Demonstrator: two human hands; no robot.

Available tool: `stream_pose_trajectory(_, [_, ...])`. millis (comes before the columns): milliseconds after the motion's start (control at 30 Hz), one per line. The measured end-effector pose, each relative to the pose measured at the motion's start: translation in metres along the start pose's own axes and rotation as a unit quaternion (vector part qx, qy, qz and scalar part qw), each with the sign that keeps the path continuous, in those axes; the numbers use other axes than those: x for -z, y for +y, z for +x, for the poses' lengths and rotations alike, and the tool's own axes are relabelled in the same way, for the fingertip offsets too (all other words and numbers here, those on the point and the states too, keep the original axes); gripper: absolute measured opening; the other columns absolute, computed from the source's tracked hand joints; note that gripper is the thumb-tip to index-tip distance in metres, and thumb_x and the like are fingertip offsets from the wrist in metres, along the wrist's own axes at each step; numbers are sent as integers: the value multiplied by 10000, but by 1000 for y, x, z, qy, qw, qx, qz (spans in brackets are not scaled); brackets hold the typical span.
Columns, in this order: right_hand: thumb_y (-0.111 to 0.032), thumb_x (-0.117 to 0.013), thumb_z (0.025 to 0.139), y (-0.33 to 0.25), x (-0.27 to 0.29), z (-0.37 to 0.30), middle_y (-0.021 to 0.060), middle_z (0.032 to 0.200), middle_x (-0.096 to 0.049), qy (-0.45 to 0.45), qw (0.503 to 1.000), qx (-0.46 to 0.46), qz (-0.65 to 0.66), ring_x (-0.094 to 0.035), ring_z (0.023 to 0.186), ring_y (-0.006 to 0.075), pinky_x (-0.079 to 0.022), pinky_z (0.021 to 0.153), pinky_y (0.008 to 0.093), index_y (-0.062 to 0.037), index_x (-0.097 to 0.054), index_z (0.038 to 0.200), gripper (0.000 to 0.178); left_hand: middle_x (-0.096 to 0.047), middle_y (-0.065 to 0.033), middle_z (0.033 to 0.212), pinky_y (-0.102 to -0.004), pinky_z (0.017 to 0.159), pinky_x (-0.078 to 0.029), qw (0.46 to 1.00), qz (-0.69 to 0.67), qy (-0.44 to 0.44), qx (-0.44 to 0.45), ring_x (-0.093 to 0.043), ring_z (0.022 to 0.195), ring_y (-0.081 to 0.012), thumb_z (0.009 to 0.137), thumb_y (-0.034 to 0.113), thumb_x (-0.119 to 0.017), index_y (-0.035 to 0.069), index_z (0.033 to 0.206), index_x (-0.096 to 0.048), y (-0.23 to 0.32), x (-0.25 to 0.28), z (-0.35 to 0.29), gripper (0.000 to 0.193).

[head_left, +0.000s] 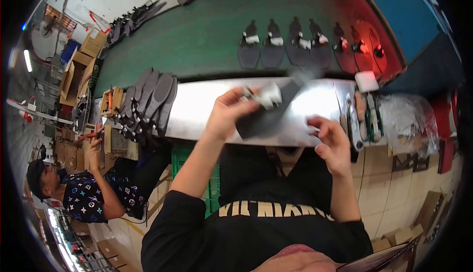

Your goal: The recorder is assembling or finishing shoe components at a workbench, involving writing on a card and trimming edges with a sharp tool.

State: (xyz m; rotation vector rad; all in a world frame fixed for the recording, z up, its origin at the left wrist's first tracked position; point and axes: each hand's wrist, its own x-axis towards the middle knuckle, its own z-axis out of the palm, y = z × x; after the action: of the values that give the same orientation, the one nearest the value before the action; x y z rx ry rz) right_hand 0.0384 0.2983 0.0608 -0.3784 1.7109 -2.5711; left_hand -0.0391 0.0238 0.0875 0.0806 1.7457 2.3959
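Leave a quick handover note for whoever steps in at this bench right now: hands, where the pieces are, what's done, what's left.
Left hand: holds a dark sandal sole with a white strap piece, raised over the metal bench edge.
Right hand: beside the sole, fingers curled; contents unclear.
Done: a row of strapped soles lies on the green belt.
Left: a stack of bare soles at the left of the bench.
Scissors lie at the right.

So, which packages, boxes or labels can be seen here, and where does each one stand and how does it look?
Open brown cardboard boxes: far left, beyond the green belt's end, flaps up.
Flat brown cardboard boxes: floor, lower left.
Crumpled clear plastic bag: right end of the shiny metal bench.
White tags: on the dark shoe soles lined up on the green belt.
White tag: on the dark sole in the left hand.
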Motion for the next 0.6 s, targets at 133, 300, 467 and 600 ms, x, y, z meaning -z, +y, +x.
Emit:
stream_pose_trajectory(133, [-108, -742, 767, 7, -32, 12, 155, 1231, -570, -33, 983, -32, 175, -555, 1105, 224, -399, 1027, 396, 29, -541, 1137, 442, -659, -133, 1181, -295, 903, -501, 988, -85, -95, 92, -624, 1045, -159, 830, -46, -658, -22, 1086, -669, -32, -24, -56, 258])
stream_pose_trajectory(300, [-6, -717, 760, 8, -36, 8, 49, 878, -530, 14, 996, 83, 38, -545, 805, 127, -443, 762, 276, -44, -510, 958, 289, -645, -126, 1201, -311, 872, -554, 982, -152, -33, 106, -647, 1036, -195, 869, -16, -630, 2, 1144, -651, -43, -14, -66, 276])
stream_pose_trajectory(467, [-27, -763, 731, -1, -44, -11, 26, 810, -500, -2, 988, 15, -154, -510, 707, 112, -423, 653, 241, -52, -488, 879, 313, -659, -116, 1165, -302, 792, -588, 989, -125, -29, 79, -670, 966, -177, 860, -29, -638, 11, 1139, -653, -56, 0, -81, 283])
stream_pose_trajectory(600, [-26, -766, 697, -2, -47, -20, 77, 925, -622, -32, 955, 23, -294, -575, 807, 140, -460, 755, 256, 7, -590, 1036, 383, -673, -109, 1129, -291, 784, -580, 992, -110, -20, 66, -671, 933, -162, 845, -43, -651, 10, 1136, -655, -59, 2, -85, 295])
